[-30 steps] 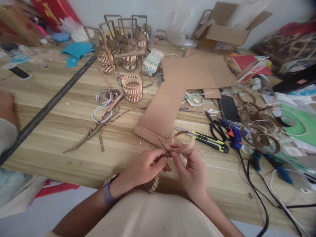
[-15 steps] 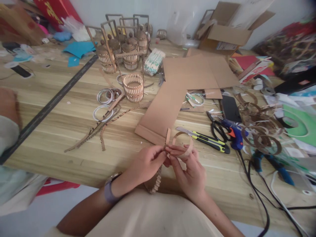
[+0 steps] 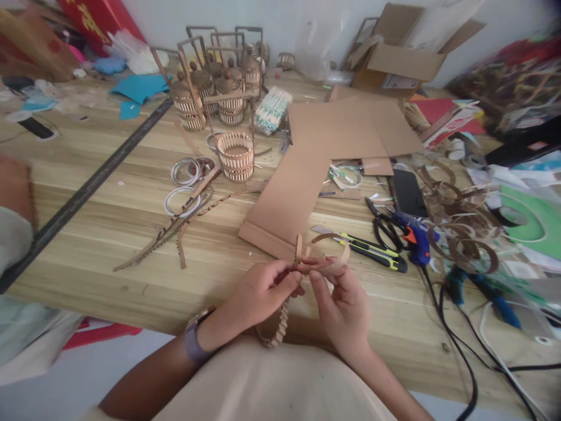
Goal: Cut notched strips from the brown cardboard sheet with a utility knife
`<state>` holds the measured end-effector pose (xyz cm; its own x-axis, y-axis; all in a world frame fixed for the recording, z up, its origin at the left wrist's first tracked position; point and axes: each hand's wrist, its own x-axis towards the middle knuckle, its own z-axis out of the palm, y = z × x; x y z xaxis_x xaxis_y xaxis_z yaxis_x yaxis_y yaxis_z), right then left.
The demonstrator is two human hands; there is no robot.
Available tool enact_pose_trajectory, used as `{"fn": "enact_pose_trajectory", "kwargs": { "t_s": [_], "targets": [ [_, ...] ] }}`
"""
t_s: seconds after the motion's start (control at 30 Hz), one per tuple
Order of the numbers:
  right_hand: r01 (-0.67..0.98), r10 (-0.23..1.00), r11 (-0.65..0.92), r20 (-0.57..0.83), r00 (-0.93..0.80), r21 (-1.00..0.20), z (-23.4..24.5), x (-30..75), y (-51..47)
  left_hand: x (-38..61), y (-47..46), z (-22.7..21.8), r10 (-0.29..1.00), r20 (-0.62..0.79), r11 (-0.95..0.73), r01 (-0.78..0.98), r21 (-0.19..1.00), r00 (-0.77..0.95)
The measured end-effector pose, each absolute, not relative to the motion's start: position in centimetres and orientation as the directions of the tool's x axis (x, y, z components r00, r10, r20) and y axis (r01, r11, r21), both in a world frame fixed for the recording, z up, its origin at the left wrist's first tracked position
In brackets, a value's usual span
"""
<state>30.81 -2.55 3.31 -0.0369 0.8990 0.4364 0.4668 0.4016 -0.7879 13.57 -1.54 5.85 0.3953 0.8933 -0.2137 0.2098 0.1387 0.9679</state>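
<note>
Close to the table's front edge, my left hand [image 3: 269,289] pinches a narrow corrugated cardboard strip [image 3: 283,324], whose ridged tail curls down below the fingers toward my lap. The strip's short upper end stands up above the fingertips. My right hand [image 3: 344,301] is closed on a brown cardboard ring [image 3: 344,252], with the thumb on its near side. Ring and strip meet between the two hands; the exact contact is hidden by fingers. Just beyond lies a yellow-and-black utility knife [image 3: 372,251], blade out, beside a cut cardboard sheet [image 3: 284,199].
A small stick basket [image 3: 236,156] stands mid-table, with several lidded ones behind. Tape rolls [image 3: 182,202] and loose strips lie left. Black scissors [image 3: 388,228], a blue glue gun [image 3: 418,240], pliers [image 3: 486,292] and cords crowd the right. Another person's arm [image 3: 15,228] rests at the far left.
My right hand has shifted slightly right and its thumb has slid along the ring, which now tilts differently. The left hand stays almost in place, still pinching the strip.
</note>
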Motion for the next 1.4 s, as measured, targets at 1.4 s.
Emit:
{"fn": "enact_pose_trajectory", "kwargs": {
  "t_s": [1.4],
  "targets": [
    [0.693, 0.799, 0.495, 0.587, -0.128, -0.524, 4.04, 30.81, -2.21, 13.71, -1.52, 5.96, 0.892, -0.170, 0.077, 0.232, 0.970, 0.419]
  ]
}}
